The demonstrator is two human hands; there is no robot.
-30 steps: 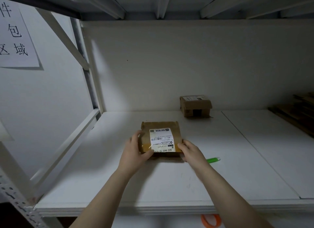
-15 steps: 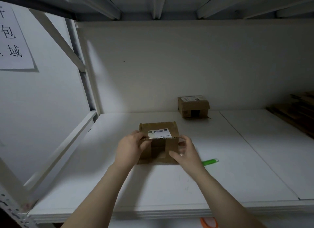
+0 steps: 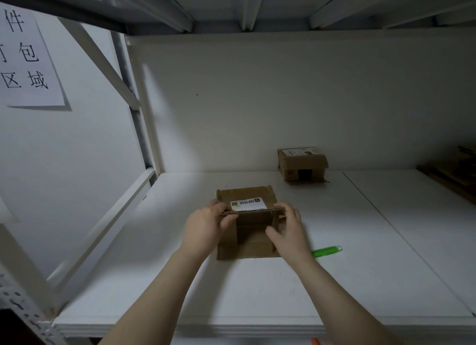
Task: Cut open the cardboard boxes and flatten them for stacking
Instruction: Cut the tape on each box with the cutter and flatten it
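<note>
On the white shelf (image 3: 257, 293), my left hand (image 3: 203, 228) and right hand (image 3: 288, 231) are both pinching the raised labelled flap (image 3: 247, 203) of the cardboard box (image 3: 247, 244) sitting mid-shelf, with the green cutter (image 3: 327, 250) lying just to its right; by my judgement I am opening the box, and the next move is calling for folding its walls flat.

A small brown cardboard box (image 3: 247, 250) sits in front, its labelled lid raised. A second brown cardboard box (image 3: 301, 164) stands farther back, to its right.
</note>
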